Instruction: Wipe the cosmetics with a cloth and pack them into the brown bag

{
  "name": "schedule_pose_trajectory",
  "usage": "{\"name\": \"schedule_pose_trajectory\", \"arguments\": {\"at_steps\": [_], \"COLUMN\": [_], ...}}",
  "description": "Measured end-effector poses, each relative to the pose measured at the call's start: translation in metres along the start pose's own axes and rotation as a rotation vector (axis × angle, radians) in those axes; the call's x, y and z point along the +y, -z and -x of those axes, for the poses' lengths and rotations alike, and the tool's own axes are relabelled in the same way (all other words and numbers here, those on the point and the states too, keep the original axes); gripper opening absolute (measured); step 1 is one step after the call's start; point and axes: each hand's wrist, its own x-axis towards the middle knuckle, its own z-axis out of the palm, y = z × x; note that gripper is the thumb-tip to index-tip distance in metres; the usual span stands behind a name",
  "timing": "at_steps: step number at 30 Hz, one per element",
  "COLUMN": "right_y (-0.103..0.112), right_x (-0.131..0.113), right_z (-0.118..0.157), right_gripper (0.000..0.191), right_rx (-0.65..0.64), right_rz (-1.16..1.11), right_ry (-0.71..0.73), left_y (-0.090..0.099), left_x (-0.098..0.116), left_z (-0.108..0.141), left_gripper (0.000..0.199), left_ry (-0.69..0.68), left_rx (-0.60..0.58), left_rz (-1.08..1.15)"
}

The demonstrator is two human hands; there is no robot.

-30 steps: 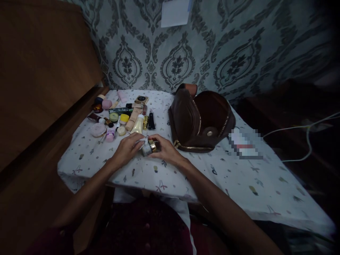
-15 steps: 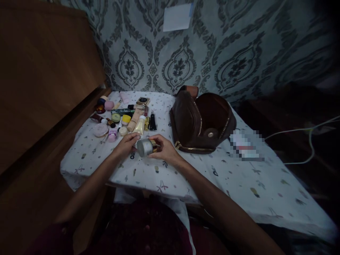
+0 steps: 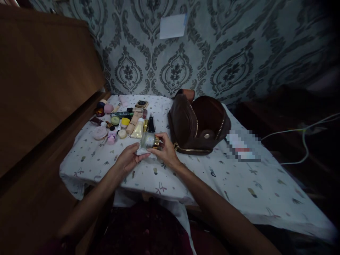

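My right hand (image 3: 168,151) grips a squat, clear glass bottle (image 3: 148,140) by its gold cap end, tilted on its side with the base toward the left. Below and left of the bottle, my left hand (image 3: 130,157) has a crumpled white wipe (image 3: 140,151) at its fingers, partly under the glass. Just beyond the bottle lie a cream tube with a white cap (image 3: 138,129), a small gold tube (image 3: 146,125) and a black tube (image 3: 151,124).
Several cosmetics, including a yellow-lidded jar (image 3: 125,122) and a pink round compact (image 3: 100,132), cover the table's left side. An open brown bag (image 3: 183,124) stands right of my hands. A blurred-out item (image 3: 243,146) lies beyond it. A wooden panel (image 3: 50,71) borders the left.
The bottle has turned and shifted slightly right and up in my right hand. My left hand has dropped away from its base, its fingers loosened, and more of the white wipe shows.
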Motion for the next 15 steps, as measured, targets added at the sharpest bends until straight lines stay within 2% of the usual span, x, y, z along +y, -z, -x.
{"name": "schedule_pose_trajectory", "arguments": {"at_steps": [5,12,15], "right_y": [0.000,-0.002,0.000], "right_x": [0.000,-0.001,0.000], "right_z": [0.000,-0.001,-0.001], "right_gripper": [0.056,0.053,0.051], "right_rx": [-0.066,0.062,0.111], "right_rz": [-0.101,-0.027,0.012], "right_ry": [-0.012,0.043,0.057], "left_y": [-0.004,-0.009,-0.011], "left_x": [0.005,0.002,0.002], "left_z": [0.010,0.020,0.025], "left_gripper": [0.004,0.012,0.019], "left_ry": [-0.063,-0.073,-0.104], "left_rx": [0.054,0.058,0.006], "left_rz": [0.040,0.074,0.039]}}
